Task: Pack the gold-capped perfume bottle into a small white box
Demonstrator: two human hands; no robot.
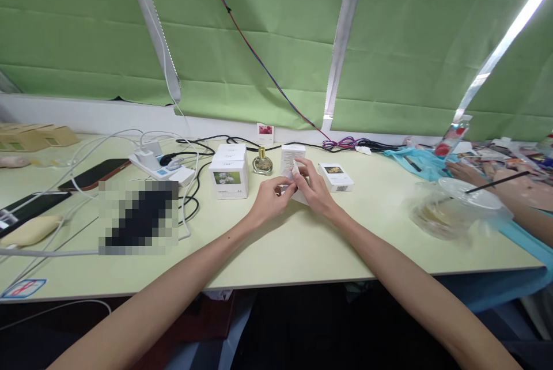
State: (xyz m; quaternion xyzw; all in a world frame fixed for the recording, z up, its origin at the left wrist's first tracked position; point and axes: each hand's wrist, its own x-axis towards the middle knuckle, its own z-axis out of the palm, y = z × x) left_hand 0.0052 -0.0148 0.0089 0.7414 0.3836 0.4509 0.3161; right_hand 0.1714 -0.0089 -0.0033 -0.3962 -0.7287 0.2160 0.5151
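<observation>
My left hand (275,197) and my right hand (314,188) meet above the middle of the table. Between their closed fingers is a small white carton (299,195), mostly hidden by the fingers. Right behind them stands a white box with printed text (293,154). A round glass perfume bottle with a gold cap (262,163) stands just left of that box. Beside my left hand is a row of white boxes (228,177), the front one bearing a picture of white flowers. A white box with a yellow flower picture (336,177) lies to the right of my right hand.
A power strip (162,168) with tangled cables, phones (97,174) and a yellowish case (32,231) lie at left. On the right are a lidded drink cup with a black straw (453,208), blue cloth (417,163) and another person's arm (484,185). A small picture card (265,132) stands behind.
</observation>
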